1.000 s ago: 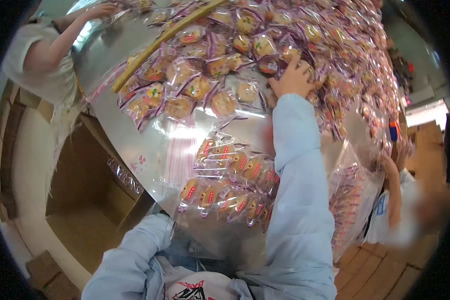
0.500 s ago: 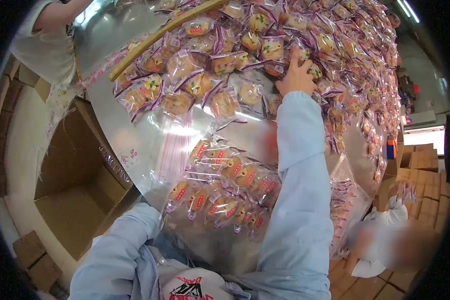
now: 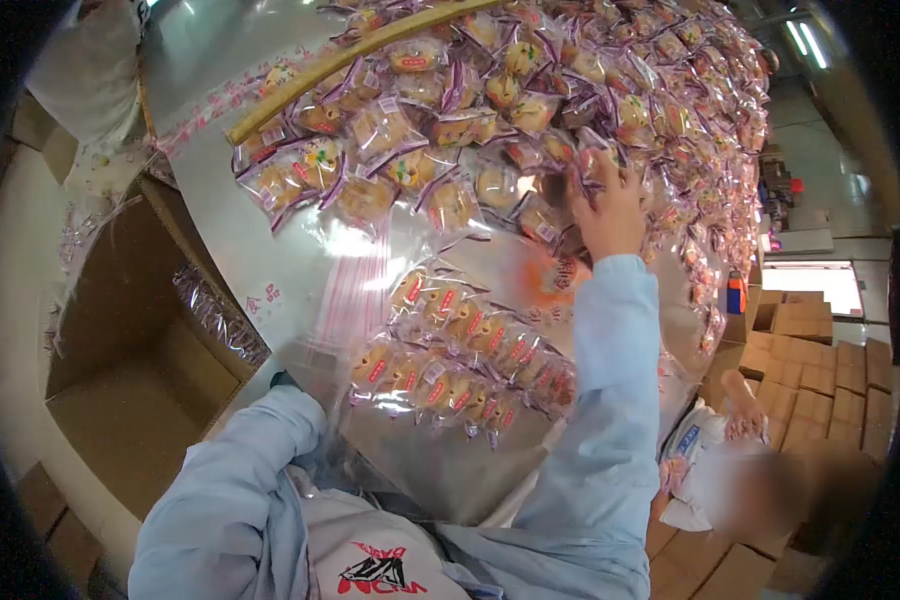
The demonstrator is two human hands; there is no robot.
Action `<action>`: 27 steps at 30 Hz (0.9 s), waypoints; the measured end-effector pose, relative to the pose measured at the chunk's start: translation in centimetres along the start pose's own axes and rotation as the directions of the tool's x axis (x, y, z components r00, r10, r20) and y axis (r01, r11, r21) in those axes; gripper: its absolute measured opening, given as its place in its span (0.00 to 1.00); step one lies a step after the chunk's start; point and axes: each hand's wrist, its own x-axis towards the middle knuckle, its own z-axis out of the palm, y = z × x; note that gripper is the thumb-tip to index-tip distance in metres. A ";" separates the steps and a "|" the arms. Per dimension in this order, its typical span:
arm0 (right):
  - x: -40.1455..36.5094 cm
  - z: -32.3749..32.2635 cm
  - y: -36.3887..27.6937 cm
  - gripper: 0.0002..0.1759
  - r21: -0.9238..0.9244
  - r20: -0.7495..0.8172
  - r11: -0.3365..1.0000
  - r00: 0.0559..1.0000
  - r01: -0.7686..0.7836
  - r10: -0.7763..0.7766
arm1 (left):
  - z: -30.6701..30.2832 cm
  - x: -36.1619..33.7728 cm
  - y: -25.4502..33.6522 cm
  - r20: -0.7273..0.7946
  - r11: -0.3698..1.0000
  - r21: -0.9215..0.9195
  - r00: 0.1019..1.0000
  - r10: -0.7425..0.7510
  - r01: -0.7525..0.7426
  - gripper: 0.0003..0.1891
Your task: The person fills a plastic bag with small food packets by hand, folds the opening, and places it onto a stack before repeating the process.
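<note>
A big heap of wrapped pastries point(image 3: 530, 90) in clear and purple packets covers the far part of a shiny metal table point(image 3: 230, 230). My right hand point(image 3: 610, 208) reaches into the near edge of that heap, back up, fingers curled down on some packets. Closer to me lies a clear bag point(image 3: 455, 355) filled with rows of red-labelled pastries. My left sleeve point(image 3: 240, 480) ends at the table edge beside that bag. The left hand itself is hidden there.
An open cardboard box point(image 3: 130, 400) with a plastic liner point(image 3: 220, 320) stands below the table on the left. A long wooden stick point(image 3: 360, 58) lies across the heap. One person point(image 3: 85, 70) stands top left, another point(image 3: 740, 470) lower right by stacked cartons point(image 3: 820, 360).
My right hand has drawn back toward me and a little right, from flat on the heap to curled over packets at its edge. The view has shifted; the person at top left is mostly out of frame.
</note>
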 end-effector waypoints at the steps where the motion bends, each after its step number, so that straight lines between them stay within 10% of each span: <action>1: -0.3 -0.9 0.3 0.41 0.063 -0.065 0.997 0.997 0.034 -0.030 | 0.0 -0.2 0.0 0.007 1.000 -0.004 1.000 0.000 0.000 0.17; 4: -0.8 -3.2 3.0 0.43 0.011 -0.294 0.976 0.933 0.218 -0.206 | 0.2 -1.0 -0.3 0.026 1.000 -0.019 1.000 0.004 -0.003 0.16; 6: -3.2 -6.0 2.9 0.44 0.613 -0.194 0.790 0.969 -0.001 0.151 | 0.1 -0.9 -0.4 0.037 0.999 -0.033 0.999 0.016 -0.015 0.16; 8: -6.2 -9.2 1.8 0.45 0.808 -0.133 0.585 0.946 -0.070 0.295 | -0.4 -0.7 -0.4 0.045 0.998 -0.046 0.998 0.043 -0.041 0.16; 18: -31.5 -18.4 0.4 0.45 0.789 -0.303 0.603 0.778 -0.119 0.550 | -6.2 -0.1 0.9 -0.149 0.902 -0.294 0.947 0.285 -0.317 0.14; 23: -45.1 -15.0 -1.0 0.45 0.817 -0.237 0.503 0.631 -0.282 0.739 | -16.1 -9.9 2.5 -0.127 0.785 -0.614 0.992 0.007 -0.084 0.08; 27: -49.3 -13.4 -2.4 0.46 0.835 -0.194 0.435 0.559 -0.338 0.806 | -20.7 -14.3 4.6 -0.317 0.811 -0.549 0.948 0.022 -0.203 0.05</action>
